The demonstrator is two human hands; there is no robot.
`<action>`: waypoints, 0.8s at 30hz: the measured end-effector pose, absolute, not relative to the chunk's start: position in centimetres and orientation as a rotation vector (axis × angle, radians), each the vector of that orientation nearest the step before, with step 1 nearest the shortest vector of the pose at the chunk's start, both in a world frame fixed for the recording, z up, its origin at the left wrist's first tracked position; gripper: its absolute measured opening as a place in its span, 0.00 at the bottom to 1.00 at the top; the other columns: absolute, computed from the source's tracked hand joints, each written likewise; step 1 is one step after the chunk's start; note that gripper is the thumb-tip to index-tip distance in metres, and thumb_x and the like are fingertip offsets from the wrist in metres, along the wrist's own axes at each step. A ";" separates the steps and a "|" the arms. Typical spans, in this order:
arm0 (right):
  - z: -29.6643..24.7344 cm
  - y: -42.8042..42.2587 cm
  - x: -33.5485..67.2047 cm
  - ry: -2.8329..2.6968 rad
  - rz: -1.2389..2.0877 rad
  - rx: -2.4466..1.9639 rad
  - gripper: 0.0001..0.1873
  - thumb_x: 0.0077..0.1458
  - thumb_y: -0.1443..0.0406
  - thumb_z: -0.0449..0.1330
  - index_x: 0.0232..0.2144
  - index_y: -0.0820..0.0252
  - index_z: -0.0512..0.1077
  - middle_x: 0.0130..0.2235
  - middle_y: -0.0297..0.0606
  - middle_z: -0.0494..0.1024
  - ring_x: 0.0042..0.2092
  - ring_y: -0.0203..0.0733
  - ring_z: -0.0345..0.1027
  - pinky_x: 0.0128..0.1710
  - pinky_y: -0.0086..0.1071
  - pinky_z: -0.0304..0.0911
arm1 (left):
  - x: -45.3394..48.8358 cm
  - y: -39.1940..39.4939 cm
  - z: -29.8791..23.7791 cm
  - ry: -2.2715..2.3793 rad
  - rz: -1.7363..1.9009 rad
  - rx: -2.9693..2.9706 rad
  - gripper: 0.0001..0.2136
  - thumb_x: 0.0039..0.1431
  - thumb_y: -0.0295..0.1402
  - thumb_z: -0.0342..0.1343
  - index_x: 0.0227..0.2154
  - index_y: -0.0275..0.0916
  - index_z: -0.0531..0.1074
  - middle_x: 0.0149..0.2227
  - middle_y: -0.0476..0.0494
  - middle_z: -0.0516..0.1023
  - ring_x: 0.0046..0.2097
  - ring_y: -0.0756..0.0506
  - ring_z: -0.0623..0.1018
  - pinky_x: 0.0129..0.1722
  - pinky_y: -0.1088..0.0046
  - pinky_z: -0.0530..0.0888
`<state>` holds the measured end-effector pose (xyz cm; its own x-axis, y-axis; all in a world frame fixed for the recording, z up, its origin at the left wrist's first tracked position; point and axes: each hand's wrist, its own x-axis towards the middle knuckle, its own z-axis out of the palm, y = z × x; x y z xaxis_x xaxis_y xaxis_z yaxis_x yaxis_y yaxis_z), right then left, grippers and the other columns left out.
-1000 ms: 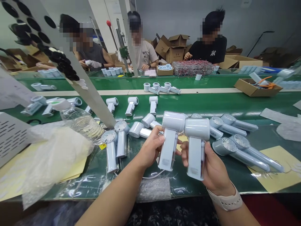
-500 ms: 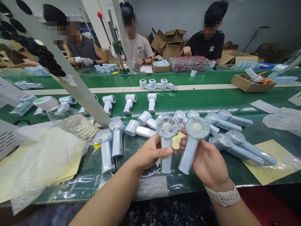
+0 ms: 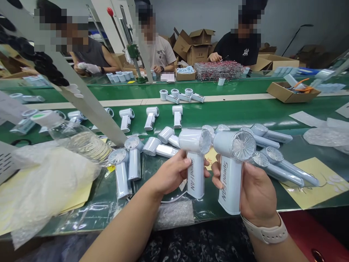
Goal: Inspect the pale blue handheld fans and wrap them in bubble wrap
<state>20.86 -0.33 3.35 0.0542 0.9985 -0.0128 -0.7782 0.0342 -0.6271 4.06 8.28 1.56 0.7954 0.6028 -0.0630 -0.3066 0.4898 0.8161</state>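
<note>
My left hand (image 3: 174, 173) is closed round the handle of a pale blue handheld fan (image 3: 195, 142), held upright above the bench. Beside it, my right hand (image 3: 256, 193) grips a second handheld fan (image 3: 227, 182), a little nearer to me. Both show "Speed FAN" lettering on the handle and a clear film pleated over the round head. Several similar fans (image 3: 286, 171) lie to the right of my right hand. Left of my left hand, two more wrapped fans (image 3: 122, 178) rest on the bench, and others (image 3: 160, 147) lie just behind it.
A slanted metal post (image 3: 89, 105) crosses the left side, near a plastic bottle (image 3: 79, 134) and crumpled plastic bags (image 3: 51, 185). Yellow paper (image 3: 313, 196) lies at right. Fans (image 3: 177, 116) stand along the green belt (image 3: 231, 116). Three co-workers sit opposite, near a cardboard box (image 3: 293, 94).
Both fans have been turned in my hands, so their heads face right and the lettering on the handles shows. The right fan has come closer to me. The view has shifted slightly.
</note>
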 end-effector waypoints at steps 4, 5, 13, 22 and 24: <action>3.1 -0.7 21.4 -0.463 1.358 -0.659 0.14 0.54 0.57 0.62 0.38 0.61 0.78 0.35 0.45 0.77 0.35 0.46 0.70 0.36 0.35 0.71 | 3.7 8.1 2.1 0.286 0.566 0.962 0.22 0.60 0.33 0.59 0.55 0.38 0.61 0.49 0.35 0.74 0.48 0.39 0.78 0.45 0.63 0.76; 3.0 -0.7 21.4 -0.442 1.338 -0.689 0.15 0.54 0.57 0.63 0.39 0.60 0.78 0.36 0.45 0.78 0.36 0.48 0.71 0.38 0.37 0.72 | 3.8 8.1 2.2 0.283 0.575 0.975 0.23 0.59 0.33 0.60 0.55 0.38 0.61 0.49 0.34 0.75 0.48 0.38 0.78 0.46 0.60 0.75; 2.5 -0.4 20.8 -0.426 1.263 -0.814 0.09 0.61 0.61 0.57 0.39 0.57 0.76 0.36 0.45 0.80 0.35 0.46 0.74 0.34 0.35 0.74 | 4.2 8.0 1.8 0.247 0.639 0.995 0.27 0.51 0.40 0.66 0.49 0.38 0.61 0.47 0.34 0.77 0.45 0.39 0.80 0.46 0.58 0.77; 2.1 0.0 20.6 -0.289 1.277 -0.855 0.10 0.61 0.66 0.54 0.40 0.59 0.75 0.35 0.47 0.80 0.35 0.46 0.75 0.34 0.34 0.74 | 4.5 8.2 1.3 0.290 0.646 0.992 0.28 0.50 0.42 0.66 0.49 0.37 0.61 0.47 0.33 0.77 0.44 0.39 0.80 0.47 0.55 0.76; 2.1 0.2 20.5 -0.255 1.266 -0.880 0.11 0.61 0.67 0.53 0.39 0.61 0.75 0.35 0.48 0.80 0.35 0.46 0.75 0.34 0.35 0.75 | 4.5 8.2 1.2 0.284 0.640 0.990 0.29 0.50 0.43 0.66 0.49 0.37 0.60 0.46 0.33 0.77 0.43 0.40 0.80 0.45 0.56 0.77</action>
<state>20.52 0.20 2.13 0.3227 0.9012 -0.2892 -0.7189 0.0345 -0.6943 4.51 8.24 1.20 0.7832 0.6189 0.0602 -0.3703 0.3864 0.8448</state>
